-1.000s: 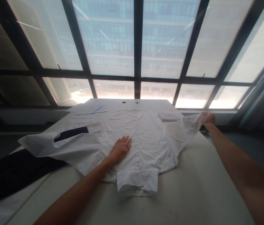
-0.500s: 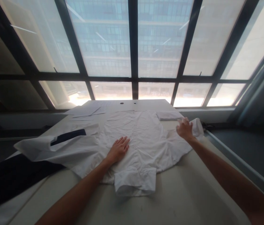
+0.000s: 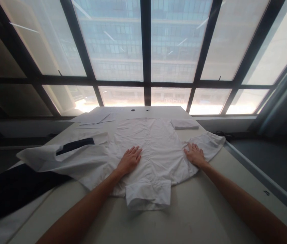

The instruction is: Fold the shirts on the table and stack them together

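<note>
A white short-sleeved shirt (image 3: 156, 145) lies spread flat on the pale table (image 3: 199, 217), its collar (image 3: 147, 198) turned toward me at the near edge. My left hand (image 3: 130, 159) rests flat on the shirt's body left of the middle, fingers stretched out. My right hand (image 3: 194, 154) lies flat with fingers apart where the right sleeve (image 3: 209, 142) joins the body. That sleeve lies loose toward the table's right edge. Neither hand grips anything.
A second white garment with a dark strip (image 3: 74, 146) lies at the left over a dark cloth (image 3: 13, 189). A small folded white piece (image 3: 185, 124) and sheets of paper (image 3: 96, 118) sit at the far end. Big windows stand behind; a grey curtain (image 3: 286, 108) hangs right.
My right hand let go of the right sleeve it held stretched out, came back inward and now lies flat on the shirt. The sleeve dropped onto the table. My left hand stayed put.
</note>
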A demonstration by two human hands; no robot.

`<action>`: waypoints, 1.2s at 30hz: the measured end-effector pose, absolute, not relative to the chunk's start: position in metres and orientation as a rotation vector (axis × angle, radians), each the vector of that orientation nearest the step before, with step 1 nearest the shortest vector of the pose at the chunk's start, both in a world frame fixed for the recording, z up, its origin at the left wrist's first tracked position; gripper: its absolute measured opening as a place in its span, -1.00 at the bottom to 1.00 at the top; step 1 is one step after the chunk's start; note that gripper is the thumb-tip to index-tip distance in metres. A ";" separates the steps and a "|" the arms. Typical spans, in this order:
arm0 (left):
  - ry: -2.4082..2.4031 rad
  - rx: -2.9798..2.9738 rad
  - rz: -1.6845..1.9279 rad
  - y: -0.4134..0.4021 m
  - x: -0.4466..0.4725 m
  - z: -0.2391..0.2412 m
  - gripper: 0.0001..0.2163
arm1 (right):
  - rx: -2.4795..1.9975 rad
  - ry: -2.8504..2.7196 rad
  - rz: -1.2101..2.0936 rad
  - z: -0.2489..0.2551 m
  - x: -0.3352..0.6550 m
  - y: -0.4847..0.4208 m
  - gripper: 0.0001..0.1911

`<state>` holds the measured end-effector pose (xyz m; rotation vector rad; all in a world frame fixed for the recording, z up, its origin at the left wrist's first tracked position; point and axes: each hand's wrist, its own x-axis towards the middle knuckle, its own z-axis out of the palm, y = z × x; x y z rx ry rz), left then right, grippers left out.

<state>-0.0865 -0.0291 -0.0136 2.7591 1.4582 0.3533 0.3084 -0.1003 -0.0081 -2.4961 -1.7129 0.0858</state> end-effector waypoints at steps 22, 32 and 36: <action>1.139 2.836 0.132 -0.054 -0.081 0.004 -0.48 | -2.068 -2.075 -0.013 -0.015 0.180 -0.105 -0.36; 1.199 2.826 0.156 -0.097 -0.077 0.002 -0.49 | -2.062 -2.057 -0.015 -0.024 0.187 -0.136 -0.38; 1.215 2.794 0.175 -0.105 -0.076 0.002 -0.49 | -2.088 -2.059 0.013 -0.021 0.186 -0.140 -0.38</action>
